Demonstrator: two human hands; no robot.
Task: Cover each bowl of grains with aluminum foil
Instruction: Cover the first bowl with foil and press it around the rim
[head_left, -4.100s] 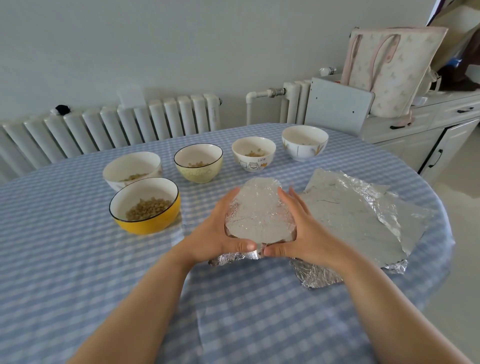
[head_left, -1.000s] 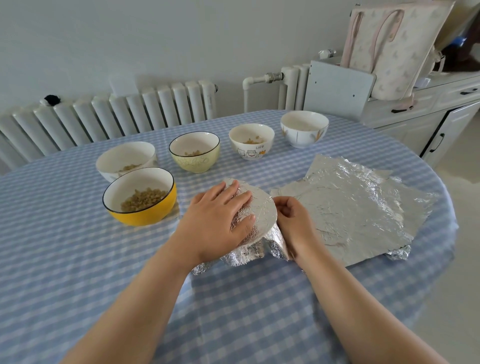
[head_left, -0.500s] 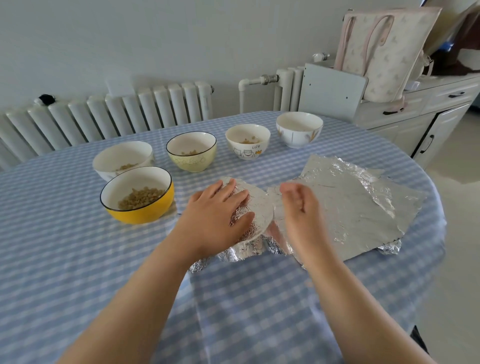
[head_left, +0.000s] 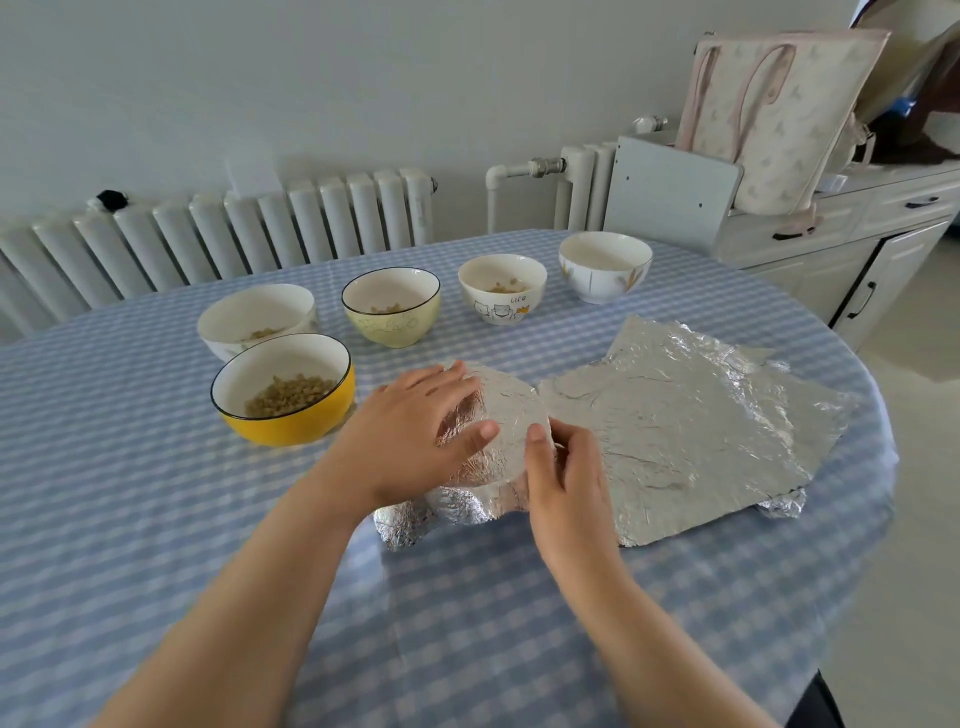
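A foil-covered bowl (head_left: 506, 415) stands in the middle of the table. My left hand (head_left: 415, 431) lies flat on its top with fingers spread. My right hand (head_left: 563, 467) curls against the bowl's right side and pinches the foil there. Loose foil sheets (head_left: 685, 421) lie stacked to the right. Uncovered bowls with grains stand behind: a yellow bowl (head_left: 285, 389), a white bowl (head_left: 257, 317), a pale green bowl (head_left: 392, 306), a cat-print bowl (head_left: 503, 288) and a white flowered bowl (head_left: 605, 265).
The round table (head_left: 156, 519) has a blue checked cloth. A radiator (head_left: 234, 228) runs along the back wall. At the right stand a cabinet (head_left: 883, 244) with a tote bag (head_left: 779, 114) and a grey panel (head_left: 670, 192).
My right hand came back down from above the foil sheets to the bowl's right side and pinches the foil. My left hand stays flat on the bowl's top.
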